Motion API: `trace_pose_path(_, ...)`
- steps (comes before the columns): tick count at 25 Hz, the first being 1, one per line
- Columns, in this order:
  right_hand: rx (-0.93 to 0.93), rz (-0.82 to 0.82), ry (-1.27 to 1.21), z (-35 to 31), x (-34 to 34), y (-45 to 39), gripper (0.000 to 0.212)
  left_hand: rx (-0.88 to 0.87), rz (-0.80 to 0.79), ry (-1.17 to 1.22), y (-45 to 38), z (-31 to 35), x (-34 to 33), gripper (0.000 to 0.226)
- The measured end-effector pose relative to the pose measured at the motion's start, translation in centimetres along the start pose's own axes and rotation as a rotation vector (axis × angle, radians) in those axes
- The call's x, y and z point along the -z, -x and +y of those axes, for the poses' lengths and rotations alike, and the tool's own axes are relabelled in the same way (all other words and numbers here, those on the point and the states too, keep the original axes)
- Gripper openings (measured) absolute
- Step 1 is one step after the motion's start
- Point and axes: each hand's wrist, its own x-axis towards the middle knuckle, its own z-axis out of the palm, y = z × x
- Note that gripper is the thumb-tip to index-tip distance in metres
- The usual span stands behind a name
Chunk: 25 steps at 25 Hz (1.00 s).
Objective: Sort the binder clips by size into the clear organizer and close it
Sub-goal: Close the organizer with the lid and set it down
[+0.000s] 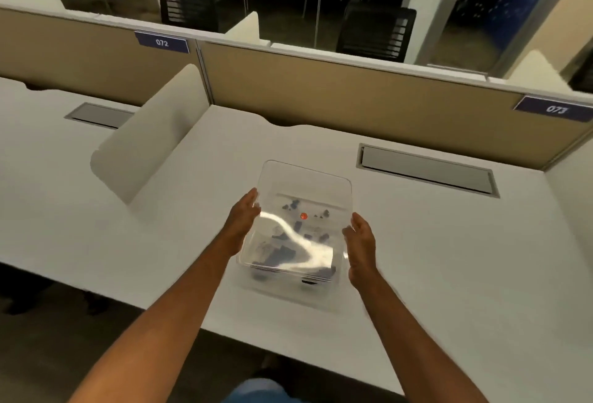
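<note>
The clear organizer (282, 290) stands on the white desk (449, 258) in front of me. Its transparent lid (308, 178) is tilted above it, blurred and catching a glare. My left hand (244, 215) holds the lid's left edge with fingers stretched along it. My right hand (361, 239) holds the right edge, thumb on top. Dark binder clips show through the plastic: larger ones (280, 253) at the near end and small ones (322, 214) at the far end. A small red-orange spot (303, 216) lies among them.
A beige partition (353, 91) with labels 072 and 073 backs the desk. A white divider panel (150, 136) rises at the left. A grey cable hatch (426, 168) is set into the desk at the back right. The desk's front edge runs just below the organizer.
</note>
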Motion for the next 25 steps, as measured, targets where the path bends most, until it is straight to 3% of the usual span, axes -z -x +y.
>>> trace_pose_path(8, -0.032, 0.123, 0.112, 4.0, 0.1, 0.3, 0.061, 0.056, -0.026, -0.190, -3.7, -6.1, -1.0, 0.059)
trace_pose_path(13, -0.027, 0.117, 0.193, 5.4, -1.5, -1.4, 0.063, 0.031, 0.069, -0.363, -6.0, -7.2, -1.2, 0.059)
trace_pose_path(25, 0.224, 0.127, 0.803, 9.2, -2.3, -2.2, 0.064, -0.111, 0.215, -0.600, -5.9, -8.9, -2.0, 0.047)
